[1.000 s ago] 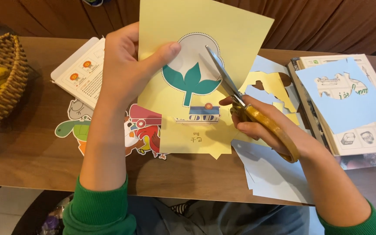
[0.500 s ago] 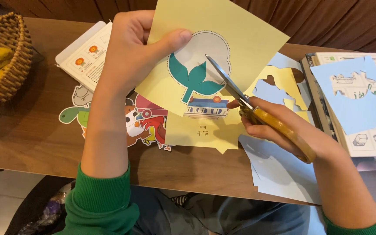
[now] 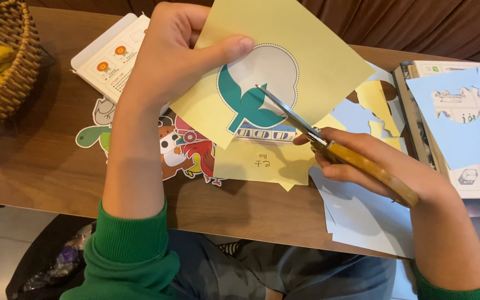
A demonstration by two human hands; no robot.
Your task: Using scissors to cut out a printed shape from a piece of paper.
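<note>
The left hand (image 3: 168,66) is pinching the yellow sheet (image 3: 306,61) while the right hand (image 3: 362,166), gripping the scissors (image 3: 306,130), is cutting near the printed tree's (image 3: 259,83) trunk, most of the dotted outline uncut

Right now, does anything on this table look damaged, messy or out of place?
Nothing looks wrong. The left hand holds a yellow sheet while the right hand works scissors into its printed figure. The blue sheet has a ragged hole and offcuts lie loose, but both look like ordinary cutting leftovers.
</note>
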